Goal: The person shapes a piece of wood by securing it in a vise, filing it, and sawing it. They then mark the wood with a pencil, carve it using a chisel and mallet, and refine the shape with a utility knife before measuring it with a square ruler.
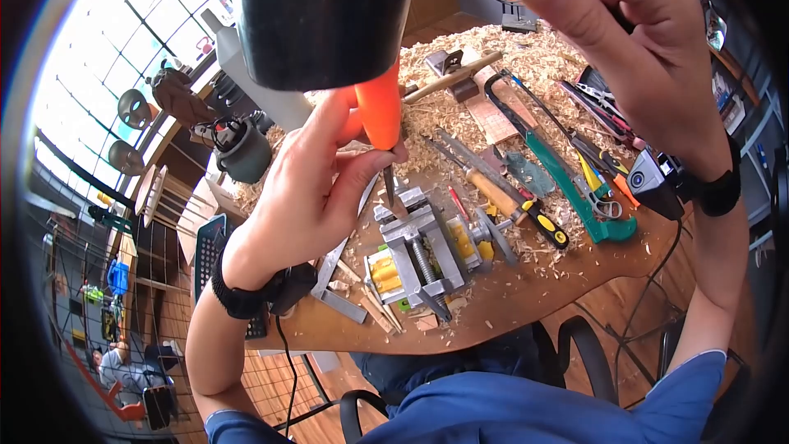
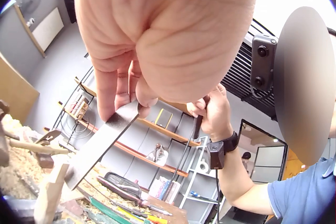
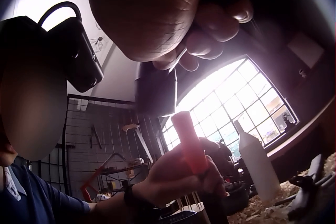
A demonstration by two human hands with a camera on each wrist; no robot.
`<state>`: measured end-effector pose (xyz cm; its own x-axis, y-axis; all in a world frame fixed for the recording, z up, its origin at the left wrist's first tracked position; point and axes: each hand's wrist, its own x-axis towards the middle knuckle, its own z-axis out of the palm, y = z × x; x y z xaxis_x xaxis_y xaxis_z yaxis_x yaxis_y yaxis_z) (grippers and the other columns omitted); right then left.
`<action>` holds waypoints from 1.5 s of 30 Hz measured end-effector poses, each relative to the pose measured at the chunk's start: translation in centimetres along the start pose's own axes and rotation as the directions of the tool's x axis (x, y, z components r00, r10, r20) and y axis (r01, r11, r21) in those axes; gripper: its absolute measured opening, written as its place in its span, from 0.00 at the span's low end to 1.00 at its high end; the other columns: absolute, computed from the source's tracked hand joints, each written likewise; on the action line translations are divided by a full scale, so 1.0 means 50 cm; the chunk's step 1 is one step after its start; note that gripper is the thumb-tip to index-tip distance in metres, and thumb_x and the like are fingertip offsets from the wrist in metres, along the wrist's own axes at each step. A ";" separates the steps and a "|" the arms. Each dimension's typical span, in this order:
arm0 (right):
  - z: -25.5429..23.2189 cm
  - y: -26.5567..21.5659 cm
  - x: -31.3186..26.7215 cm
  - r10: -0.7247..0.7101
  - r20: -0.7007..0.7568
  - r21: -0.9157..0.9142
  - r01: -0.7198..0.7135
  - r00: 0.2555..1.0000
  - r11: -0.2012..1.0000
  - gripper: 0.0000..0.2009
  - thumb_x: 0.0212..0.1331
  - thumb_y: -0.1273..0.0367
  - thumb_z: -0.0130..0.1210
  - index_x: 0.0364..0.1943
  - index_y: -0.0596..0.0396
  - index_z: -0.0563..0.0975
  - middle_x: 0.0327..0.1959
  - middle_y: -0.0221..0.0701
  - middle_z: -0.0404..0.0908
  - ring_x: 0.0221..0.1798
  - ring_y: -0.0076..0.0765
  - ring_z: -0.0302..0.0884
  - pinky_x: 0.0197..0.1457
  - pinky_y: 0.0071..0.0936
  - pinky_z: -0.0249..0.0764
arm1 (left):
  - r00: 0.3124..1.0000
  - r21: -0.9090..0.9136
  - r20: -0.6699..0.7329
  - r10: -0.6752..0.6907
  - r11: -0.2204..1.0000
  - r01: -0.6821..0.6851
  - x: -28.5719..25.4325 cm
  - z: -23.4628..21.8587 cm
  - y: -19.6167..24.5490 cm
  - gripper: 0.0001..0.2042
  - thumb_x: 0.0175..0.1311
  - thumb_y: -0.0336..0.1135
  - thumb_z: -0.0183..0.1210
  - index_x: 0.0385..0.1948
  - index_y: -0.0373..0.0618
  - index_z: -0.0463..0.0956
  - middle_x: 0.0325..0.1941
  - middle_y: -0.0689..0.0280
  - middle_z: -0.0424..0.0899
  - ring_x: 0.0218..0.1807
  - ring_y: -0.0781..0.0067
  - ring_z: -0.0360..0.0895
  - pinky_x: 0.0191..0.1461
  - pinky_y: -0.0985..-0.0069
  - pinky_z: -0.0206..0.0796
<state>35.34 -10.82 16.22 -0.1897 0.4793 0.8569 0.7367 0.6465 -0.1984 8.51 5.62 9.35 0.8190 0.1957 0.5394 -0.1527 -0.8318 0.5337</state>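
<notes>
My left hand point(image 1: 297, 193) holds a chisel with an orange handle point(image 1: 379, 111), thumb and fingers around its lower end. The flat metal blade point(image 2: 102, 145) points down beside a pale wood piece point(image 2: 50, 195), its tip close to the wood. Beneath it stands a metal vise point(image 1: 423, 251) at the table's near side. Raised at the upper right, my right hand point(image 1: 633, 41) grips the handle of a mallet. The mallet's large black head point(image 1: 329, 16) hangs just above the chisel; in the right wrist view, a gap shows between the head point(image 3: 156, 90) and the orange handle point(image 3: 190, 142).
Wood shavings point(image 1: 485, 41) cover the back of the table. Right of the vise lie a green-framed saw point(image 1: 559, 173), a wooden-handled tool point(image 1: 493, 193), a black-and-yellow handled tool point(image 1: 546, 226) and scissors point(image 1: 606, 207). A white bottle point(image 1: 255, 70) stands at the back left.
</notes>
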 end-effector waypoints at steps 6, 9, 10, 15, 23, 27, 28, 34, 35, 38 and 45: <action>0.004 -0.004 0.005 0.056 -0.009 0.063 -0.055 0.998 0.996 0.09 0.73 0.71 0.65 0.41 0.66 0.88 0.29 0.31 0.88 0.31 0.16 0.79 0.32 0.18 0.71 | 0.999 -0.077 0.038 -0.012 0.997 0.015 -0.003 -0.010 -0.007 0.29 0.75 0.16 0.54 0.76 0.31 0.57 0.56 0.50 0.86 0.56 0.63 0.89 0.54 0.72 0.85; 0.014 0.011 0.012 -0.035 -0.013 -0.037 0.034 0.999 0.999 0.09 0.73 0.71 0.65 0.41 0.66 0.88 0.29 0.30 0.88 0.29 0.16 0.78 0.30 0.18 0.69 | 0.999 -0.066 0.031 -0.043 0.997 0.045 -0.003 -0.009 -0.006 0.29 0.74 0.15 0.54 0.76 0.30 0.56 0.58 0.49 0.85 0.56 0.63 0.89 0.55 0.72 0.85; 0.018 0.020 0.015 -0.061 -0.012 -0.069 0.060 0.998 0.996 0.09 0.73 0.71 0.65 0.41 0.65 0.88 0.28 0.30 0.88 0.29 0.16 0.78 0.30 0.18 0.69 | 0.999 -0.068 0.029 -0.042 0.997 0.044 -0.003 -0.010 -0.002 0.29 0.74 0.15 0.54 0.76 0.30 0.56 0.58 0.49 0.85 0.56 0.63 0.89 0.55 0.72 0.85; 0.020 0.026 0.022 -0.115 -0.021 0.015 0.115 0.993 0.993 0.09 0.74 0.70 0.63 0.42 0.65 0.88 0.27 0.30 0.86 0.26 0.19 0.78 0.27 0.23 0.68 | 0.999 -0.090 -0.005 -0.049 0.995 0.048 -0.008 -0.010 -0.019 0.30 0.74 0.16 0.55 0.77 0.31 0.56 0.59 0.49 0.85 0.57 0.63 0.89 0.55 0.72 0.85; 0.001 0.017 -0.022 0.118 -0.018 -0.046 -0.119 0.993 0.992 0.11 0.77 0.67 0.61 0.52 0.62 0.85 0.25 0.24 0.79 0.25 0.16 0.70 0.28 0.21 0.62 | 0.987 -0.174 0.030 -0.155 0.972 0.158 -0.015 -0.015 -0.002 0.29 0.76 0.17 0.54 0.77 0.31 0.55 0.52 0.56 0.84 0.57 0.70 0.83 0.62 0.73 0.79; -0.010 0.031 -0.062 0.190 -0.060 -0.056 -0.193 0.980 0.980 0.14 0.78 0.66 0.60 0.59 0.61 0.83 0.25 0.20 0.75 0.25 0.13 0.66 0.28 0.19 0.58 | 0.986 -0.203 0.038 -0.161 0.965 0.165 -0.014 -0.016 0.003 0.29 0.76 0.17 0.54 0.76 0.31 0.56 0.53 0.57 0.83 0.57 0.71 0.83 0.62 0.72 0.78; -0.012 0.035 -0.071 0.207 -0.069 -0.056 -0.211 0.976 0.976 0.15 0.78 0.66 0.60 0.60 0.60 0.83 0.25 0.19 0.74 0.25 0.12 0.64 0.28 0.18 0.57 | 0.986 -0.206 0.038 -0.160 0.965 0.164 -0.014 -0.014 0.003 0.29 0.76 0.17 0.54 0.76 0.31 0.56 0.53 0.57 0.83 0.57 0.71 0.83 0.62 0.72 0.78; -0.017 0.044 -0.087 0.258 -0.109 -0.037 -0.263 0.960 0.964 0.19 0.80 0.64 0.59 0.66 0.59 0.81 0.24 0.15 0.70 0.25 0.09 0.60 0.29 0.16 0.54 | 0.990 -0.225 0.026 -0.142 0.964 0.144 -0.013 -0.015 -0.006 0.28 0.76 0.17 0.55 0.76 0.32 0.57 0.59 0.56 0.81 0.56 0.71 0.83 0.63 0.71 0.79; -0.022 0.043 -0.082 0.253 -0.096 -0.047 -0.258 0.963 0.965 0.19 0.80 0.64 0.59 0.66 0.59 0.82 0.24 0.15 0.70 0.25 0.09 0.60 0.28 0.16 0.54 | 0.988 -0.209 0.049 -0.144 0.966 0.151 -0.011 -0.015 -0.004 0.28 0.76 0.18 0.55 0.76 0.32 0.58 0.61 0.56 0.80 0.56 0.71 0.83 0.63 0.71 0.79; -0.022 0.028 -0.060 0.221 -0.049 -0.088 -0.224 0.974 0.970 0.19 0.80 0.63 0.59 0.65 0.59 0.82 0.24 0.15 0.71 0.25 0.09 0.60 0.28 0.15 0.54 | 0.988 -0.158 0.086 -0.130 0.977 0.143 -0.006 -0.015 0.001 0.28 0.77 0.18 0.56 0.75 0.31 0.58 0.62 0.56 0.80 0.56 0.70 0.84 0.63 0.71 0.80; -0.015 0.004 -0.027 0.193 0.014 -0.172 -0.188 0.981 0.967 0.19 0.80 0.62 0.59 0.64 0.59 0.83 0.24 0.15 0.71 0.24 0.08 0.61 0.27 0.15 0.55 | 0.993 -0.124 0.061 -0.100 0.986 0.106 -0.019 -0.016 -0.007 0.28 0.76 0.18 0.56 0.75 0.32 0.59 0.60 0.56 0.81 0.58 0.70 0.84 0.62 0.72 0.80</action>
<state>36.22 -11.78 15.36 -0.0528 0.6031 0.7959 0.8597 0.4330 -0.2710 7.34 6.14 9.16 0.8622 0.2456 0.4430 -0.1322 -0.7351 0.6650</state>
